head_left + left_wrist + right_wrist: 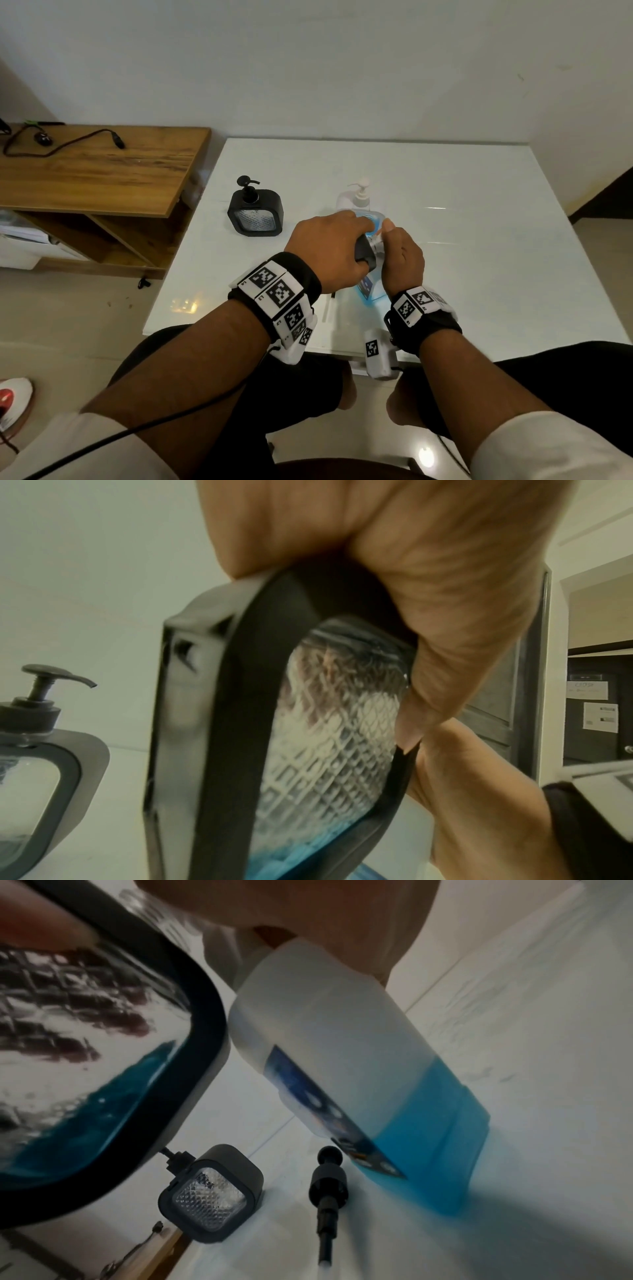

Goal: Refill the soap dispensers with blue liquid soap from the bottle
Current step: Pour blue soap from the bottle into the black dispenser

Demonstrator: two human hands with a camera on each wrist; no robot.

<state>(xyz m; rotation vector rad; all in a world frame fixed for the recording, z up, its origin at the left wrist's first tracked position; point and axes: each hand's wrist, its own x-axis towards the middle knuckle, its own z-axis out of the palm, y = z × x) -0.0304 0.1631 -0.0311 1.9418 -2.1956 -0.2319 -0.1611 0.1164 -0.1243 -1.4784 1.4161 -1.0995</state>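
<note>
Near the bench's point(479, 222) front edge, a black-framed clear dispenser point(308, 750) is gripped by the left hand point(329, 250); the translucent bottle of blue soap point(394, 1083) is clasped by the right hand point(402, 257). Pouring seems underway; a steady tilt is needed next.
</note>
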